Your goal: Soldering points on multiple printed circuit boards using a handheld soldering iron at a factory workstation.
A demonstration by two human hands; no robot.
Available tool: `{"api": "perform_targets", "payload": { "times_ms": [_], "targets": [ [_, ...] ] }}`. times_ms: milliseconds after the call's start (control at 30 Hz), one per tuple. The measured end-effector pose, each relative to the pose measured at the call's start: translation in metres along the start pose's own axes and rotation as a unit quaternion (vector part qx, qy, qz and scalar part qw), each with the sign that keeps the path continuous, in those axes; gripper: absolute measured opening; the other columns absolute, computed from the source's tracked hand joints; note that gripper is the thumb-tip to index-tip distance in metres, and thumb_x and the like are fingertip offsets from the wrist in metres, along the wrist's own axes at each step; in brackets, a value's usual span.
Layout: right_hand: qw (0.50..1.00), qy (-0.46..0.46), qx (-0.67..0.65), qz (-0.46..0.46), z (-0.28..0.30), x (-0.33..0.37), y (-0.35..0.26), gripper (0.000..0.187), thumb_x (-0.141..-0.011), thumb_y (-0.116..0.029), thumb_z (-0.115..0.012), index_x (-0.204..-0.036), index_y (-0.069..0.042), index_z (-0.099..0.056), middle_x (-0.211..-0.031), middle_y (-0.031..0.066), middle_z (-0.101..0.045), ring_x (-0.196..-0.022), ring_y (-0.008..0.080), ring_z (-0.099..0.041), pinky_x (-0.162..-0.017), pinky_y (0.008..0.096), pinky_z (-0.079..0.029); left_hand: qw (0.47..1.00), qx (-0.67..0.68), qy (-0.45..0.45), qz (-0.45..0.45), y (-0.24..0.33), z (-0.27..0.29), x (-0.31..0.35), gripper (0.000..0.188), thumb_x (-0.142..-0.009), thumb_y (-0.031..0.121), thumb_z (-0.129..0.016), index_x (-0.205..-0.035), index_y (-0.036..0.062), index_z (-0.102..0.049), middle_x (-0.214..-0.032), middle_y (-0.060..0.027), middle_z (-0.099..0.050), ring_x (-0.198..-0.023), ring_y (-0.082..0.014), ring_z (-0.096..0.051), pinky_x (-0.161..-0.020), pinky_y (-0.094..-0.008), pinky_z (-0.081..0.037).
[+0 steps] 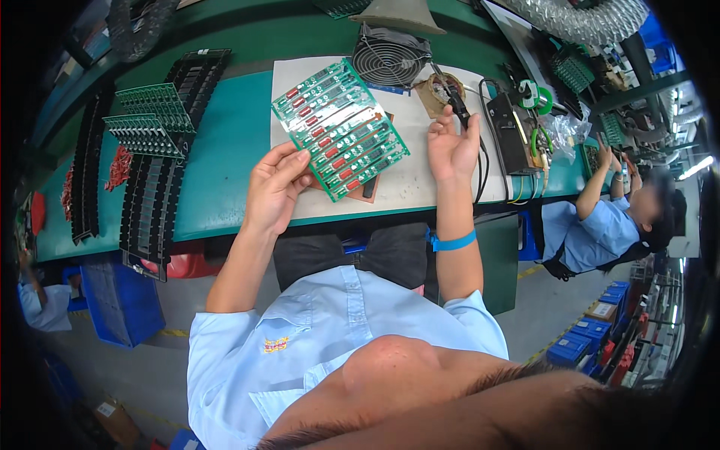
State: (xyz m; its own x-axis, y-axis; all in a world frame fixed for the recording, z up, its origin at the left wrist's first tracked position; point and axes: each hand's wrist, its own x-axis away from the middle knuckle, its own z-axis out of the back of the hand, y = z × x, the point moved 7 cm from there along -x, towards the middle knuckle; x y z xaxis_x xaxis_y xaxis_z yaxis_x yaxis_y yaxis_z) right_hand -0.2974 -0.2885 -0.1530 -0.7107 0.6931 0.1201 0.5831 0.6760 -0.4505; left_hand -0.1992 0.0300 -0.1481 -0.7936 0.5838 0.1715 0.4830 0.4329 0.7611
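My left hand (277, 184) grips a green circuit board panel (341, 131) by its lower left edge, thumb on top. Rows of red components run across the panel, which is tilted above a white work sheet (289, 75). To its right, my right hand (454, 148) is turned palm up, with thumb and fingers around the black handle of a soldering iron (455, 101). The iron points away from me, beside a round tan holder (444, 88). A flat brown piece (365, 191) lies partly hidden under the panel.
A black fan (390, 60) stands behind the panel. Right of my hand are a black box (511, 135) with cables and a green-rimmed solder spool (536, 96). Black racks (150, 202) with upright green boards (150, 120) and loose red parts (118, 166) are left. A co-worker (600, 225) sits far right.
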Motion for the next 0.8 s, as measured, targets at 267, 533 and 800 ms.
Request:
{"api": "perform_targets", "payload": {
  "times_ms": [267,533,800],
  "targets": [
    [0.997,0.051,-0.055,-0.010,0.002,0.005,0.024,0.048,-0.109,-0.036,-0.066,-0.140,-0.003,-0.049,-0.114,0.0152,-0.065,-0.090,0.0157,-0.061,-0.077,0.0283,-0.052,0.993,0.100,0.017,-0.057,0.021,0.020,0.000,0.022,-0.103,0.003,-0.068,-0.125,0.0018,-0.069,-0.107,-0.0095,-0.075,-0.086,-0.0114,-0.067,-0.073,-0.0239,-0.051],
    [0.914,-0.068,0.390,0.084,-0.060,0.049,0.054,0.056,-0.102,-0.034,-0.073,-0.144,-0.004,-0.053,-0.118,0.0144,-0.066,-0.096,0.0195,-0.063,-0.081,0.0306,-0.053,0.988,0.075,0.074,-0.117,0.051,0.052,0.005,0.024,-0.103,0.003,-0.070,-0.127,0.0035,-0.069,-0.107,-0.0086,-0.076,-0.088,-0.0116,-0.068,-0.075,-0.0249,-0.051],
    [0.381,-0.243,0.854,0.258,-0.108,0.092,0.136,0.063,-0.090,-0.036,-0.078,-0.138,0.001,-0.063,-0.132,0.0276,-0.062,-0.111,0.0408,-0.057,-0.102,0.0491,-0.043,0.985,0.066,0.080,-0.138,0.047,0.049,0.016,0.025,-0.102,0.004,-0.070,-0.127,0.0033,-0.068,-0.108,-0.0087,-0.076,-0.091,-0.0122,-0.070,-0.076,-0.0256,-0.052]
  ]
}}
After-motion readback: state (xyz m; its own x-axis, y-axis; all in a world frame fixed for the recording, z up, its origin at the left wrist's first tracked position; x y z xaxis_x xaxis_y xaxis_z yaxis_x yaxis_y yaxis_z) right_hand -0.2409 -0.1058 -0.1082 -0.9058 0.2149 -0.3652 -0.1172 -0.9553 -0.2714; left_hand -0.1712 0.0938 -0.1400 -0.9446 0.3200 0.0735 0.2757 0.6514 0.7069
